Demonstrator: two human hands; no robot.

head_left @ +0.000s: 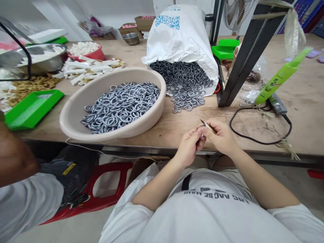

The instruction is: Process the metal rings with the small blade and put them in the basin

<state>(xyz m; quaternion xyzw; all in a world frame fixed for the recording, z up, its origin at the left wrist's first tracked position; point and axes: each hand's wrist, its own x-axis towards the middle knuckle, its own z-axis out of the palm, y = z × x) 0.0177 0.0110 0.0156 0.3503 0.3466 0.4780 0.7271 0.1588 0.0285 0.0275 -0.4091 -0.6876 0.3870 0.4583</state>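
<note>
My right hand is closed around a small knife with a dark pointed blade; its tip points up and to the left. My left hand is closed against the right hand's fingertips, pinching a dark grey ring that is mostly hidden by the fingers. Both hands are together over the table's front edge. To their left stands a beige basin heaped with grey rings. Beyond the hands, more loose rings spill onto the table from a white sack lying on its side.
A black metal post rises right of the sack. Near it lie a black cable and a lime-green packet. On the left are a green tray, white strips and a metal bowl. Another person's arm is close at left.
</note>
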